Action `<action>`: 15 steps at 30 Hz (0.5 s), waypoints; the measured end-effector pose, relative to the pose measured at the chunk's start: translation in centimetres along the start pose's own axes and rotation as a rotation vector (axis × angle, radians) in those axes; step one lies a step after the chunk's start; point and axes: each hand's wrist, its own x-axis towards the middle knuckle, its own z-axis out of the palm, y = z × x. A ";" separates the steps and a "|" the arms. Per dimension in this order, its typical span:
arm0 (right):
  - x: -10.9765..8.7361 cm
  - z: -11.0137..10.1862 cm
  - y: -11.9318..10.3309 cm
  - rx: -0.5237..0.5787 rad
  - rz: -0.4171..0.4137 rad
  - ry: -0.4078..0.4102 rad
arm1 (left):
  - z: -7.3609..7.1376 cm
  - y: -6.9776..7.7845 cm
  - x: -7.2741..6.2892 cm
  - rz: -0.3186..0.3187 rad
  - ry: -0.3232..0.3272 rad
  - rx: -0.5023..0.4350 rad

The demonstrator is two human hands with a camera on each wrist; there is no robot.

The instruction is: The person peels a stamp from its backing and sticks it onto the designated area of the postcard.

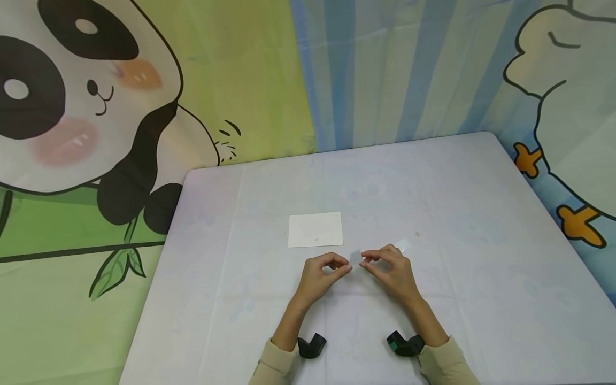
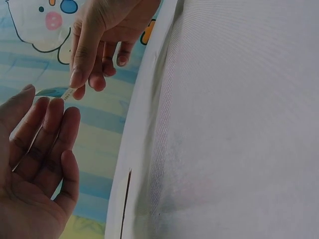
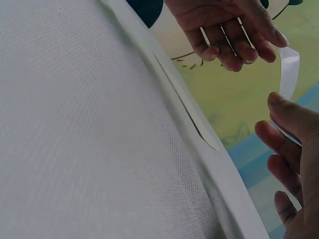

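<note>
A small, thin, semi-clear strip of film (image 1: 355, 258) is stretched between the two hands above the table. My left hand (image 1: 321, 277) pinches one end of it between thumb and fingertips. At the opposite end, my right hand (image 1: 393, 271) pinches it the same way. The right wrist view shows the strip (image 3: 290, 73) slightly bowed and shiny, and the left wrist view catches it (image 2: 68, 93) nearly edge-on. Just beyond the hands lies a flat white card (image 1: 315, 230) with a tiny mark near its lower edge.
Another small clear piece (image 1: 403, 245) lies on the table behind the right hand. Pale cloth covers the table (image 1: 269, 326). Black wrist devices (image 1: 312, 346) sit at both cuffs. Cartoon-printed curtains (image 1: 260, 80) hang behind the table.
</note>
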 end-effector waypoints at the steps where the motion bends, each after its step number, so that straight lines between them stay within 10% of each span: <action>1: 0.0 0.0 -0.1 0.003 0.008 -0.004 | 0.0 0.0 0.0 0.005 -0.001 0.001; 15: 0.9 -0.2 -2.0 0.020 0.025 -0.004 | -0.2 -0.1 -0.1 -0.027 -0.016 -0.053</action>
